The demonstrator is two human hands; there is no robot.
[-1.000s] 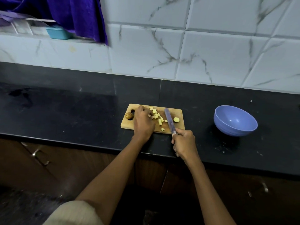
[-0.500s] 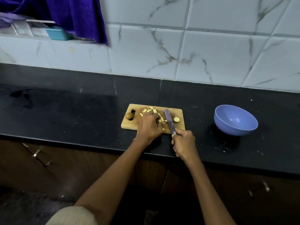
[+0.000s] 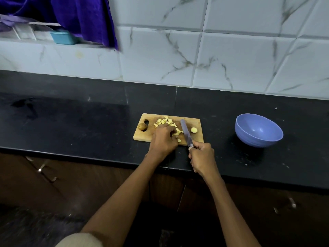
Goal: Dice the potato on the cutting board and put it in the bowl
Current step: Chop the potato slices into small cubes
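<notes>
Right hand (image 3: 202, 155) is closed around the handle of the knife (image 3: 186, 133), at the near edge of the cutting board (image 3: 197, 138). Blade extends away from the hand across the board, tip pointing toward the far edge. Left hand (image 3: 164, 138) rests on the board just left of the blade, palm down, fingers curled over potato pieces; whether the fingers actually pinch a piece cannot be determined from this view.

Diced potato (image 3: 166, 121) lies in a loose cluster on the board, mostly beyond and partly under the left hand, with 1 small cube (image 3: 179, 140) near the board's front edge. 1 rounded end piece (image 3: 194, 130) sits on the board right of the blade. 1 brown unpeeled end piece (image 3: 142, 126) lies beside the handle slot at the board's left end.

Cutting board lies flat on the black countertop (image 3: 71, 125). Blue bowl (image 3: 259, 130) stands on the countertop well to the right of the board; no potato is visible inside it.

Behind the countertop: white marble-pattern tiled wall (image 3: 231, 59). Upper left: purple cloth (image 3: 83, 18) hanging beside a small teal container (image 3: 62, 38) on a ledge.
</notes>
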